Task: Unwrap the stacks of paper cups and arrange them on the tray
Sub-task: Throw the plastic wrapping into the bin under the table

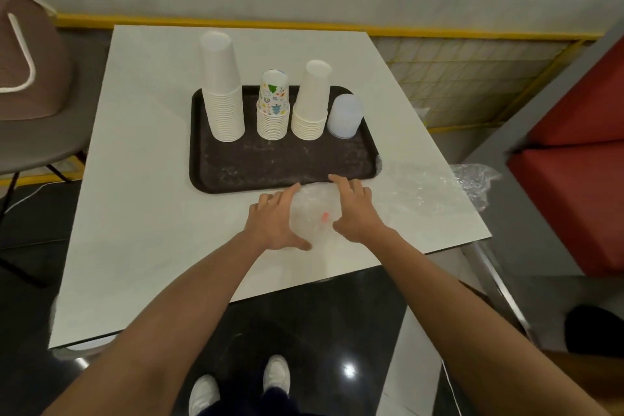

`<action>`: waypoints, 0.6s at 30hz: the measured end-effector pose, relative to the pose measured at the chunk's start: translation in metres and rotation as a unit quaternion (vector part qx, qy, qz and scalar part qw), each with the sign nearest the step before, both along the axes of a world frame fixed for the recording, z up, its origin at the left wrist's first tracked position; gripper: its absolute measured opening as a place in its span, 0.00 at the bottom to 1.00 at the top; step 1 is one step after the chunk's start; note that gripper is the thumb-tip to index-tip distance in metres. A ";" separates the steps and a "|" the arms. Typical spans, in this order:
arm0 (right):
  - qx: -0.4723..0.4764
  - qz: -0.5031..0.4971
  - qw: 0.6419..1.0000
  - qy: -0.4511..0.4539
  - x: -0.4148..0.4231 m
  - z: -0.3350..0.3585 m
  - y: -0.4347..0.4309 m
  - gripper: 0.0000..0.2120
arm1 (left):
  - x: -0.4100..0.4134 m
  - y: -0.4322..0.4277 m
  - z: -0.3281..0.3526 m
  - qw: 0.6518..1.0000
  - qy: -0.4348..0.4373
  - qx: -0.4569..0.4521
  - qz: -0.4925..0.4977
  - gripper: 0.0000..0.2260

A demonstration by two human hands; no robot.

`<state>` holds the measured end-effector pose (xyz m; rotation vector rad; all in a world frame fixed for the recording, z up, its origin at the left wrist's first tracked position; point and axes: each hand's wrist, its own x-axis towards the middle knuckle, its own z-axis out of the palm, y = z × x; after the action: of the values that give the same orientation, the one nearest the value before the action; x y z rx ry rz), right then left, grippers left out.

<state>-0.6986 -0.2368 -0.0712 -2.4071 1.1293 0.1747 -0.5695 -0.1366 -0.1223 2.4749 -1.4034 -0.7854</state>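
A dark tray (270, 162) lies on the white table (141, 179). On its far half stand a tall white cup stack (223, 88), a shorter stack with a printed top cup (273, 106), a white stack (312, 101) and a translucent plastic cup stack (346, 116), all upside down. Just in front of the tray lies a clear plastic-wrapped bundle (312, 213) with a small red mark. My left hand (275, 221) rests against its left side and my right hand (354, 209) against its right side, fingers spread and pointing at the tray.
Crumpled clear wrapping (472, 182) lies at the table's right edge and hangs over it. A chair with a brown bag (30, 54) stands to the left. A red seat (574, 179) is at the right, and a yellow-framed grid panel (472, 78) runs behind the table.
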 end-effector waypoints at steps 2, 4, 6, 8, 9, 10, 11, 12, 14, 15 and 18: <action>-0.003 -0.009 1.000 -0.023 0.001 -0.002 -0.002 0.35 | -0.003 -0.003 -0.003 1.000 -0.006 0.001 0.002 0.50; -0.006 -0.017 0.999 -0.041 0.002 -0.005 -0.003 0.29 | -0.006 -0.005 -0.006 1.000 -0.016 -0.004 0.004 0.44; -0.020 -0.023 0.998 -0.054 0.003 -0.007 -0.004 0.23 | -0.008 -0.007 -0.008 1.000 -0.013 -0.012 0.010 0.35; -0.032 -0.029 0.997 -0.068 0.003 -0.009 -0.006 0.18 | -0.007 -0.007 -0.009 1.000 -0.002 -0.016 0.018 0.27; -0.035 -0.031 0.996 -0.074 0.004 -0.009 -0.008 0.15 | -0.006 -0.007 -0.009 1.000 0.002 -0.019 0.019 0.23; -0.039 -0.032 0.996 -0.080 0.004 -0.009 -0.009 0.14 | -0.005 -0.007 -0.008 1.000 0.006 -0.024 0.020 0.20; -0.043 -0.031 0.995 -0.083 0.005 -0.008 -0.010 0.12 | -0.003 -0.006 -0.007 0.999 0.012 -0.029 0.023 0.17; -0.047 -0.030 0.994 -0.090 0.006 -0.007 -0.011 0.12 | -0.001 -0.005 -0.004 0.999 0.022 -0.041 0.027 0.15; -0.043 -0.035 0.992 -0.113 0.008 -0.003 -0.011 0.13 | 0.003 -0.004 0.000 0.991 0.069 -0.096 0.056 0.11; -0.040 -0.040 0.991 -0.124 0.008 -0.001 -0.012 0.14 | 0.005 -0.003 0.002 0.984 0.097 -0.130 0.076 0.08; -0.055 -0.038 0.990 -0.125 0.008 0.001 -0.013 0.12 | 0.012 0.001 0.011 0.963 0.150 -0.189 0.117 0.03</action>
<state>-0.6902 -0.2500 -0.0699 -2.3931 1.1363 -0.2130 -0.5574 -0.1361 -0.1111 2.0756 -1.0197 -0.7257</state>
